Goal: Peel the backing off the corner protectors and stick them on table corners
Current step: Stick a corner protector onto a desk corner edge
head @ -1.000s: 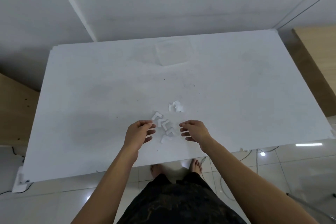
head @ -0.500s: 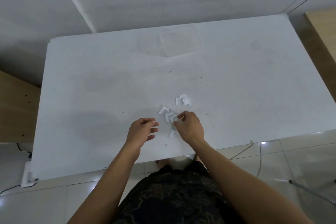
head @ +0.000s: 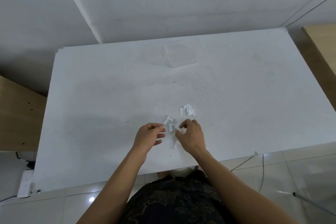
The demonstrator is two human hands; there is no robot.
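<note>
A large white rectangular table [head: 91,96] fills the view. On it, at about 6 o'clock from its middle and not far from the near edge, lies a loose group of small white L-shaped corner protectors [head: 170,123]. These are the task's things, and none looks fixed on a table corner yet.

The right hand [head: 192,136] rests at the 3 o'clock side of this group. Its fingers are curled and its thumb and first finger seem to pinch one protector, but the piece is mostly hidden. The left hand [head: 148,135] waits at the 9 o'clock side. Its fingers are loosely bent, with the thumb close to the first finger, and I see nothing held in it.

At 1 o'clock from the group there is a small heap of white paper scraps [head: 187,110], perhaps backings already removed. A clear square plastic tray [head: 181,52] stands at 12 o'clock, near the far edge.

I judge that several things could go wrong from here:
- The pieces are tiny, light and close together, so the pinch may lift two at once or drag a neighbour.
- One piece lies at 6 o'clock from the group, just beside the right wrist, and a careless movement could sweep it over the near edge.
- The backing is probably thin, so a nail may miss its edge or bend the protector.
- Once the glue is bare, it may stick to a finger or collect dust from the table.
</note>
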